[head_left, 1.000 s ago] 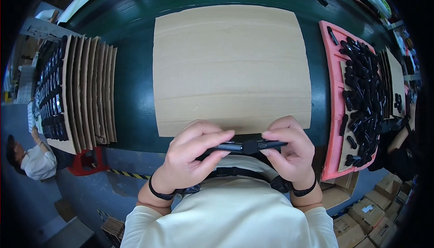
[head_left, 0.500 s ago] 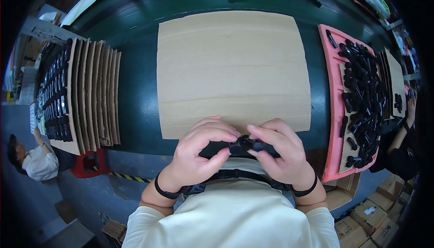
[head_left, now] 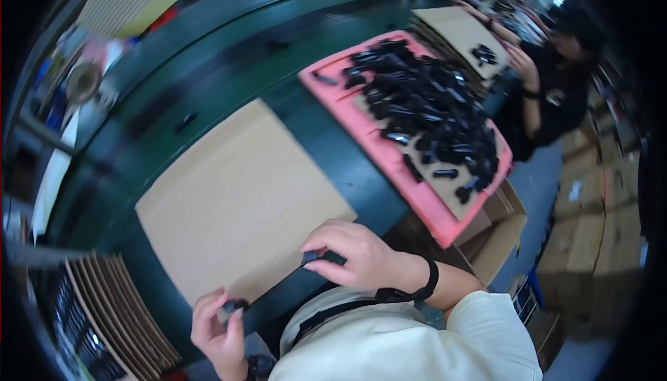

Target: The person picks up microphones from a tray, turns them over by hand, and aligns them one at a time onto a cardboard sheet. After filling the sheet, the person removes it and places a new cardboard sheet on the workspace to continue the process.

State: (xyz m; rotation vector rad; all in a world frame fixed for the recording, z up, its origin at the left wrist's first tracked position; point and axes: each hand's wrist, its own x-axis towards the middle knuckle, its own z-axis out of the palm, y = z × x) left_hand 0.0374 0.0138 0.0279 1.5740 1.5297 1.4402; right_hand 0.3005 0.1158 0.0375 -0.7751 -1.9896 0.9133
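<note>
My left hand (head_left: 221, 336) pinches a small black plastic part (head_left: 236, 305) between thumb and fingers, just off the near corner of a flat cardboard sheet (head_left: 243, 200). A smaller dark piece (head_left: 310, 257) is caught between the thumb and forefinger of my right hand (head_left: 358, 252), over the sheet's near edge. The two hands are apart. To the right, a pink foam tray (head_left: 396, 197) bears a heap of glossy black parts (head_left: 431, 103) on cardboard. Motion blur hides the exact kind of both held pieces.
Upright cardboard layers (head_left: 128, 311) with black parts stand at lower left. Single black parts (head_left: 186, 122) lie on the dark green work surface (head_left: 229, 68). At upper right, a co-worker's hand (head_left: 524, 68) is by a cardboard stack (head_left: 462, 37). Cartons (head_left: 590, 235) line the right.
The head view has swung to the right. My hands, formerly together at one black item, have moved apart, each with a dark piece in its fingers.
</note>
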